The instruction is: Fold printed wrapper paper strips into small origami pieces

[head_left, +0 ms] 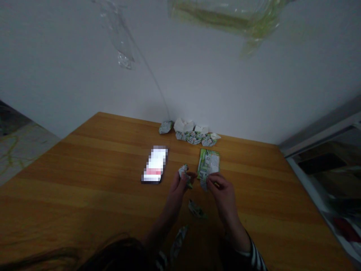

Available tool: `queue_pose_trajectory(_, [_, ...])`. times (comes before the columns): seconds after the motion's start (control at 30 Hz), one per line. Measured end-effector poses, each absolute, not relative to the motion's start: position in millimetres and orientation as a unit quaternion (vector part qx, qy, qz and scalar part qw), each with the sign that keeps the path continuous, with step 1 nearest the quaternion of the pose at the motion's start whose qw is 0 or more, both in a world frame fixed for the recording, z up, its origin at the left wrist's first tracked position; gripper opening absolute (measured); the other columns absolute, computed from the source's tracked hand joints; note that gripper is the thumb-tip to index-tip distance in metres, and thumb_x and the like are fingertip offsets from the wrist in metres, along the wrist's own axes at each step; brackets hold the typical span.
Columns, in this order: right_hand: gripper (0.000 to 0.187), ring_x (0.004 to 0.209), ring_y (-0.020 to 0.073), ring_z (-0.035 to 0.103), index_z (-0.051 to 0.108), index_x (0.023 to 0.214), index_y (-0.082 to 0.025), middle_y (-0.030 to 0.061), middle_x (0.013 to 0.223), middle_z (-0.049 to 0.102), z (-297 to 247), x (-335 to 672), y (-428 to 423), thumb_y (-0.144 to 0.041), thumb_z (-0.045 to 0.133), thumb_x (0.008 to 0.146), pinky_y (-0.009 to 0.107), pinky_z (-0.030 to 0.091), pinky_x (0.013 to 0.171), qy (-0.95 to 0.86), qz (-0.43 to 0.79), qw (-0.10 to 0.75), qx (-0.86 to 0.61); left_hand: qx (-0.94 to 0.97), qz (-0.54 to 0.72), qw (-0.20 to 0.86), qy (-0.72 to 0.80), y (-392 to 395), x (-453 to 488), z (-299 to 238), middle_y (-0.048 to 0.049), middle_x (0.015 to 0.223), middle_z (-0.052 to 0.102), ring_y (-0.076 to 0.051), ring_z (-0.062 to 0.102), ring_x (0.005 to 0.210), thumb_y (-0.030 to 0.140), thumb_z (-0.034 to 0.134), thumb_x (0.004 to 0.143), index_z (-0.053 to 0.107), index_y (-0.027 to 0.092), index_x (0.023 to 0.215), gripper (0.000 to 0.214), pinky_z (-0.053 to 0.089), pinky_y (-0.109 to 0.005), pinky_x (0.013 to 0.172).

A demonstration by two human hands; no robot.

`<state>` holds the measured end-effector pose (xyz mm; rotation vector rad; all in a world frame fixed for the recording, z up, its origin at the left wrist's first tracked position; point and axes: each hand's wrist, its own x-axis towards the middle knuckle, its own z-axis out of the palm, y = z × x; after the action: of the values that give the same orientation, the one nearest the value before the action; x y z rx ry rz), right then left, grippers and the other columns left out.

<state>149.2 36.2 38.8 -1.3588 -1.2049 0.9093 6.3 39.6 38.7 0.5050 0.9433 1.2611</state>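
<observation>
My left hand (179,183) is closed on a small folded paper piece (183,170), printed in white and green, with its tip pointing up. A hand's width to the right, my right hand (222,188) pinches another printed paper piece (203,183) between thumb and fingers. Just behind it lies a flat stack of green printed paper (209,160), partly covered by that piece. Below the hands, a folded paper piece (196,209) rests on the table, and a longer paper strip (178,241) lies nearer to me in shadow.
A lit phone (155,165) lies left of my hands on the wooden table (84,169). Along the wall stand several folded paper pieces (194,136), with one more paper piece (166,127) to their left. A shelf (332,162) is at the right.
</observation>
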Motion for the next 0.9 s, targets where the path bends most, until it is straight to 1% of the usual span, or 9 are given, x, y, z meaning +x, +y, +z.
queue_pose_trajectory(0.1, [0.014, 0.065, 0.0137, 0.053, 0.068, 0.067, -0.016, 0.0019, 0.073, 0.053, 36.8, 135.2, 41.8, -0.028, 0.066, 0.074, 0.022, 0.042, 0.053, -0.487, 0.424, 0.533, -0.546, 0.226, 0.546, 0.687, 0.423, 37.0, 8.9, 41.7, -0.0118, 0.115, 0.064, -0.024, 0.061, 0.105, 0.044, 0.058, 0.082, 0.056, 0.018, 0.116, 0.043, 0.045, -0.036, 0.091])
queue_pose_trajectory(0.2, [0.011, 0.067, 0.0137, 0.053, 0.069, 0.068, -0.016, 0.0020, 0.073, 0.054, 33.2, 129.9, 43.7, -0.026, 0.067, 0.073, 0.022, 0.043, 0.055, -0.471, 0.450, 0.543, -0.530, 0.230, 0.542, 0.695, 0.412, 35.9, 9.3, 40.8, -0.0118, 0.119, 0.062, -0.024, 0.057, 0.110, 0.043, 0.057, 0.083, 0.056, 0.018, 0.117, 0.042, 0.044, -0.036, 0.094])
queue_pose_trajectory(0.3, [0.010, 0.069, 0.0137, 0.053, 0.069, 0.067, -0.016, 0.0018, 0.073, 0.054, 32.4, 131.3, 43.3, -0.024, 0.067, 0.073, 0.022, 0.043, 0.057, -0.466, 0.460, 0.550, -0.519, 0.236, 0.540, 0.697, 0.408, 36.4, 8.4, 38.9, -0.0113, 0.120, 0.062, -0.025, 0.056, 0.112, 0.043, 0.056, 0.084, 0.055, 0.018, 0.118, 0.043, 0.044, -0.036, 0.095])
queue_pose_trajectory(0.47, [0.010, 0.069, 0.0139, 0.053, 0.070, 0.069, -0.017, 0.0021, 0.075, 0.055, 34.1, 135.2, 43.0, -0.023, 0.066, 0.074, 0.022, 0.043, 0.057, -0.478, 0.460, 0.541, -0.516, 0.247, 0.535, 0.697, 0.408, 37.2, 7.9, 40.2, -0.0106, 0.117, 0.063, -0.025, 0.057, 0.109, 0.044, 0.056, 0.084, 0.055, 0.019, 0.118, 0.043, 0.045, -0.036, 0.094])
queue_pose_trajectory(0.67, [0.009, 0.069, 0.0139, 0.054, 0.069, 0.066, -0.017, 0.0016, 0.073, 0.054, 34.0, 134.9, 43.7, -0.023, 0.067, 0.073, 0.022, 0.043, 0.056, -0.473, 0.455, 0.549, -0.517, 0.241, 0.542, 0.694, 0.408, 36.8, 8.6, 42.9, -0.0094, 0.117, 0.064, -0.024, 0.057, 0.111, 0.043, 0.059, 0.082, 0.056, 0.020, 0.119, 0.044, 0.043, -0.036, 0.096])
queue_pose_trajectory(0.8, [0.009, 0.070, 0.0147, 0.055, 0.069, 0.067, -0.017, 0.0020, 0.074, 0.055, 36.1, 134.0, 43.5, -0.023, 0.067, 0.072, 0.023, 0.044, 0.058, -0.477, 0.451, 0.549, -0.517, 0.236, 0.546, 0.695, 0.405, 37.0, 8.7, 44.3, -0.0098, 0.115, 0.065, -0.024, 0.059, 0.106, 0.044, 0.062, 0.079, 0.057, 0.019, 0.117, 0.046, 0.045, -0.036, 0.094])
queue_pose_trajectory(0.9, [0.010, 0.071, 0.0151, 0.055, 0.069, 0.066, -0.017, 0.0023, 0.073, 0.055, 39.6, 133.8, 43.4, -0.025, 0.067, 0.073, 0.023, 0.044, 0.057, -0.489, 0.444, 0.542, -0.520, 0.265, 0.543, 0.679, 0.417, 36.6, 8.0, 45.2, -0.0088, 0.115, 0.064, -0.024, 0.057, 0.109, 0.046, 0.061, 0.080, 0.056, 0.020, 0.117, 0.046, 0.043, -0.036, 0.095])
